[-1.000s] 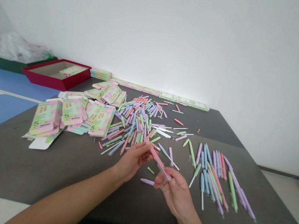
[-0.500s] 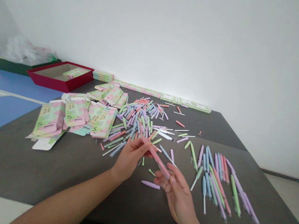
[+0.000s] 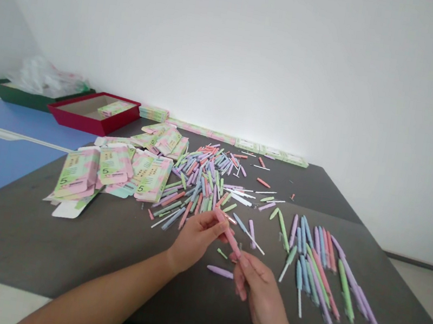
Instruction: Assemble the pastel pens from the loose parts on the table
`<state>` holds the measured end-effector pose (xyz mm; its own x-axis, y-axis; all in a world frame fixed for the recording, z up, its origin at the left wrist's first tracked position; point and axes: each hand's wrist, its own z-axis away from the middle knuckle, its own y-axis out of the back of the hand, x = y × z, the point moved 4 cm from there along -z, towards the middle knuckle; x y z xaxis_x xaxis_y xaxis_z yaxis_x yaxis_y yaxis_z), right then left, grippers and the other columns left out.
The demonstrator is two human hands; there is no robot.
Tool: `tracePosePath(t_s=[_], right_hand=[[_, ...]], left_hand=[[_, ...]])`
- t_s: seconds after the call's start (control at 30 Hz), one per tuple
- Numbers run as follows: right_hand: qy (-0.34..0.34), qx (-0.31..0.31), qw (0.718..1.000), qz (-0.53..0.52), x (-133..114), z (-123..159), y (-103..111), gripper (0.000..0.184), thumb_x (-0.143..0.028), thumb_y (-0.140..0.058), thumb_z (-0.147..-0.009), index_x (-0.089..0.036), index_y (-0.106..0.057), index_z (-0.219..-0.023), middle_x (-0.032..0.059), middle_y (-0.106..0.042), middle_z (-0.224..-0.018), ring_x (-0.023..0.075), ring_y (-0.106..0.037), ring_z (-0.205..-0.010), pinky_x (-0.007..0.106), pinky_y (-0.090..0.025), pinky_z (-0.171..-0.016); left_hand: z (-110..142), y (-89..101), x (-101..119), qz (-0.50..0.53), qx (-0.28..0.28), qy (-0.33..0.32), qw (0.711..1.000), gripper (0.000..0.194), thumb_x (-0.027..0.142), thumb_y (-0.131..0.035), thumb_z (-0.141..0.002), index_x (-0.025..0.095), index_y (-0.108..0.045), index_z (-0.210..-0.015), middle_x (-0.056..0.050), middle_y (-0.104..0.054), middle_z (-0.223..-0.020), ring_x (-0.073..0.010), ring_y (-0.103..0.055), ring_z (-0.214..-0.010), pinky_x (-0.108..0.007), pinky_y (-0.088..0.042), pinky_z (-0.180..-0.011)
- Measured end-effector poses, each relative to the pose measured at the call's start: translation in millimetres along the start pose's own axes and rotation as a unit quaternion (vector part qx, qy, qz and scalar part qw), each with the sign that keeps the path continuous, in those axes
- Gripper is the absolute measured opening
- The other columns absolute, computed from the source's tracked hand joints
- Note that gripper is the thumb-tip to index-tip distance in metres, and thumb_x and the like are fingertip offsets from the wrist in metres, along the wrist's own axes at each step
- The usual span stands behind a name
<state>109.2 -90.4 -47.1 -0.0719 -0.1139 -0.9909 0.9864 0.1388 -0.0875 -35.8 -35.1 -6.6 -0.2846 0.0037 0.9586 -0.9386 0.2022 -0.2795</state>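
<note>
A pink pen (image 3: pixel 231 239) slants between my two hands above the near part of the dark table. My left hand (image 3: pixel 196 240) pinches its upper end between thumb and fingers. At the lower end, the fingertips of my right hand (image 3: pixel 257 281) close around the pen. Just below lies a loose purple pen barrel (image 3: pixel 220 272), with a small green part (image 3: pixel 222 252) beside it. Beyond my hands spreads a heap of pastel pen parts (image 3: pixel 201 179). Right of my right hand, several pens (image 3: pixel 318 271) lie in loose rows.
Printed flat boxes (image 3: pixel 117 165) are piled left of the heap. A red tray (image 3: pixel 101 124) and a green tray (image 3: pixel 29 98) holding plastic bags stand at the back left. Small boxes (image 3: pixel 247 145) line the wall. White refills (image 3: pixel 240 197) lie near the middle.
My right hand has turned and slid closer to my left hand along the pink pen, covering more of its lower end. The view has shifted slightly left.
</note>
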Motion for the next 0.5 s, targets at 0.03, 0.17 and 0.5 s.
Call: tracePosePath(t_s=[0.03,0.17,0.5], right_hand=[[-0.031,-0.017,0.997,-0.068,2.5,1.1,-3.5,0.032,-0.043,-0.048,-0.087,-0.015,-0.064,-0.088,-0.0066,-0.041,-0.045,0.0066,-0.031,-0.037,0.021,-0.028,-0.041],[-0.120,-0.074,0.963,-0.229,11.7,4.4,-13.6,0.027,-0.041,-0.056,-0.082,-0.015,-0.062,-0.081,-0.0093,-0.035,-0.042,0.0042,-0.024,-0.033,0.019,-0.025,-0.037],[-0.037,-0.019,0.996,-0.074,10.2,9.0,-7.0,0.032,-0.041,-0.051,-0.086,-0.013,-0.064,-0.092,-0.0003,-0.054,-0.059,0.0105,-0.045,-0.052,0.023,-0.033,-0.051]], left_hand=[[0.3,-0.3,0.8,-0.001,-0.008,0.001,1.000,0.021,0.033,-0.063,-0.076,0.013,-0.064,-0.073,-0.003,-0.064,-0.069,-0.0105,-0.054,-0.060,-0.020,-0.044,-0.058],[1.9,-2.5,2.9,-0.005,-0.030,-0.003,1.000,0.023,0.035,-0.063,-0.075,0.013,-0.064,-0.070,-0.003,-0.063,-0.065,-0.0100,-0.052,-0.055,-0.021,-0.042,-0.055],[6.6,-6.4,-0.9,-0.071,-0.009,-0.022,0.997,0.037,0.026,-0.063,-0.075,0.018,-0.057,-0.111,-0.002,-0.067,-0.073,-0.0129,-0.060,-0.063,-0.023,-0.047,-0.062]])
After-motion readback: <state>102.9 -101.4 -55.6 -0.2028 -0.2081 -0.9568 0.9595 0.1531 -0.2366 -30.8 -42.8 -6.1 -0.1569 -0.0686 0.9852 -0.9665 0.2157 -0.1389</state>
